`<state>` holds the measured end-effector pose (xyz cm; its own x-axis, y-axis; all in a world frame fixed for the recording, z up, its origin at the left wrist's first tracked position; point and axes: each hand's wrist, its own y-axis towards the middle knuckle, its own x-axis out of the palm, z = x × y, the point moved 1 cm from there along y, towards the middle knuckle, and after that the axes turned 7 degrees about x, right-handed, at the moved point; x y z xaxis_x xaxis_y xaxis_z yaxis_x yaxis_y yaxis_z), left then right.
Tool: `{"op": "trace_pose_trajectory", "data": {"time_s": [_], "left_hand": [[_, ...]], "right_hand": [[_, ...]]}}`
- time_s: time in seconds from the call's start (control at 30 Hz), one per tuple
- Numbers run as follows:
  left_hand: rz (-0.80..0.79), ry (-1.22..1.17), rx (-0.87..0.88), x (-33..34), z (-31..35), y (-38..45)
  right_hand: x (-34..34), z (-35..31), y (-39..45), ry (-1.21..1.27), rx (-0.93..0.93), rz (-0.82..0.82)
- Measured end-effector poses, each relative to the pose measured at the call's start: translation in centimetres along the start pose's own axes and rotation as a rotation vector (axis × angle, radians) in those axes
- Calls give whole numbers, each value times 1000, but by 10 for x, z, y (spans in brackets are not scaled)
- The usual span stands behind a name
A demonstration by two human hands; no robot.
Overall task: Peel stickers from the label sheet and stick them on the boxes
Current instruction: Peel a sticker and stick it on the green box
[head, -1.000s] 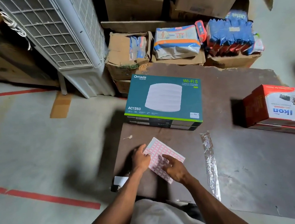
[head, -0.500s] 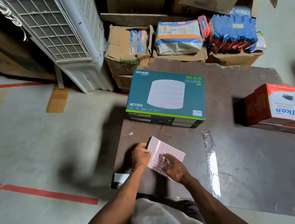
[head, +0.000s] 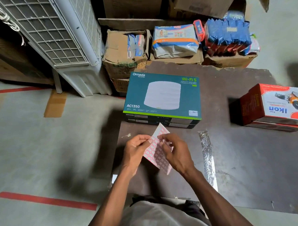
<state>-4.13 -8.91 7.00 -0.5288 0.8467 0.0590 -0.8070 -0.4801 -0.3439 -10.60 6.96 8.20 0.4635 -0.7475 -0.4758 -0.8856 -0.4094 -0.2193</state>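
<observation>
A white label sheet (head: 156, 154) with rows of small red-edged stickers is held above the near left part of the dark table (head: 246, 158). My left hand (head: 136, 150) pinches its left edge between thumb and fingers. My right hand (head: 177, 152) lies over the sheet's right half, its fingertips curled against the stickers near the top. Just beyond the sheet stand two stacked teal Omada Wi-Fi boxes (head: 163, 95). Two stacked red and white Ikon boxes (head: 276, 106) sit at the table's right edge.
A strip of clear tape (head: 207, 154) lies on the table right of my hands. Behind the table are worn cartons (head: 122, 56), a diaper pack (head: 174, 39) and blue packets (head: 227, 33). A white air cooler (head: 58, 39) stands at the left on the grey floor.
The label sheet has come up off the table and now tilts in both hands. My hands rose and moved slightly toward the teal boxes.
</observation>
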Motion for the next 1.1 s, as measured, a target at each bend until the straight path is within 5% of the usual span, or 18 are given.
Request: {"op": "trace_pose_trajectory", "data": {"time_s": [0.6, 1.1], "left_hand": [[-28, -223, 185, 32, 80, -20], [-64, -353, 126, 51, 95, -17]], "right_hand": [[-43, -71, 1, 71, -232, 225], [-61, -75, 6, 24, -246, 252]]}}
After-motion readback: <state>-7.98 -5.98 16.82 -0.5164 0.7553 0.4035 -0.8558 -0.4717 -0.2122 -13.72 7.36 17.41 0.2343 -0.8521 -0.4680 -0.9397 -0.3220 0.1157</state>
